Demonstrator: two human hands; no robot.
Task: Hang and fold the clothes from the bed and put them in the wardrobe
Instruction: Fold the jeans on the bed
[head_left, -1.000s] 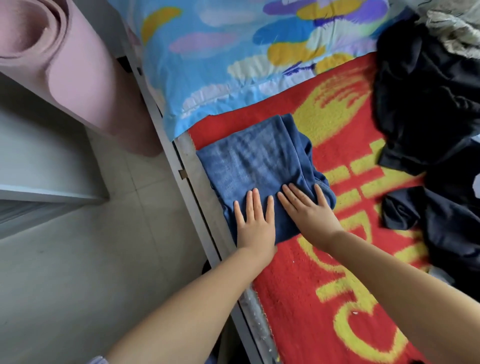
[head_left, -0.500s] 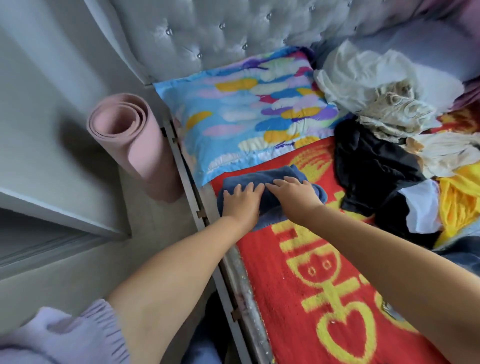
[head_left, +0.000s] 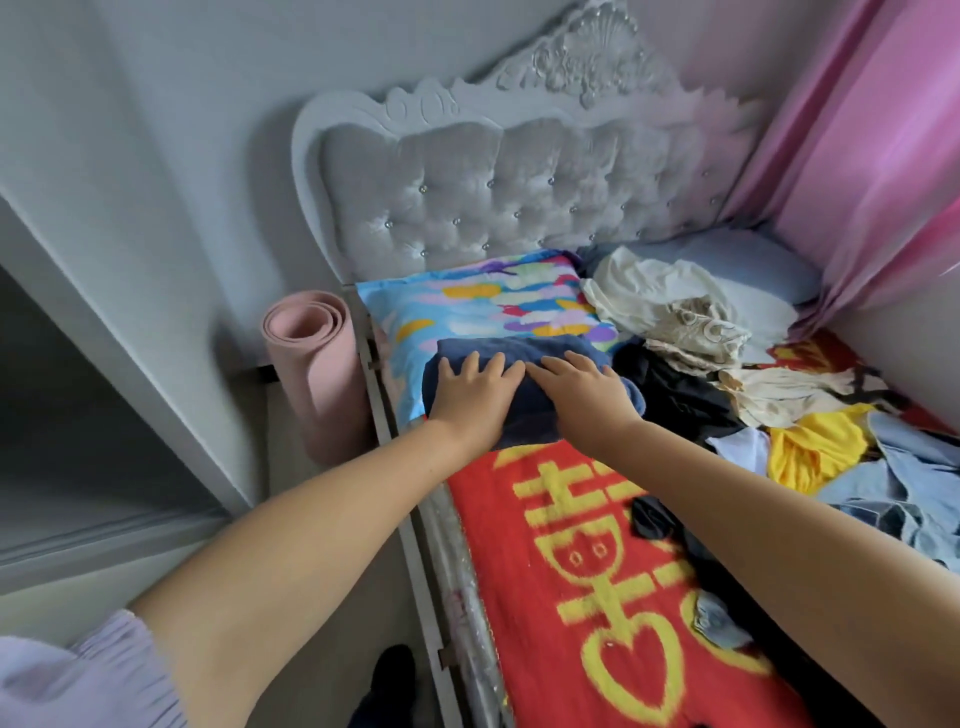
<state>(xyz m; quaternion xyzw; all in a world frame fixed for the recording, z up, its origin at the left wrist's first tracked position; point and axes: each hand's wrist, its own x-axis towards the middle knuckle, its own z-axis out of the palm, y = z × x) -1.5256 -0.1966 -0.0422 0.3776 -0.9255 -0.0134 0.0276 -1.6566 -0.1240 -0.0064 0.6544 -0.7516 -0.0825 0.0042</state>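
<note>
Pressing flat, your left hand (head_left: 470, 395) and right hand (head_left: 584, 397), fingers spread, cover the folded blue garment (head_left: 524, 410), long axis left-right at frame centre.

- A white carved headboard (head_left: 519, 171) with grey tufted padding — against a pale grey wall (head_left: 182, 104).
- Pink curtain (head_left: 872, 156) at right.
- Pink rolled mat (head_left: 311, 374) standing on the floor beside the bed.

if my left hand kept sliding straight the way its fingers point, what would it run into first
Probably the colourful pillow. The left hand lies flat on the folded blue garment, fingers pointing toward the headboard. Past the garment's far edge comes the pillow, then the headboard; depth is hard to judge.
</note>
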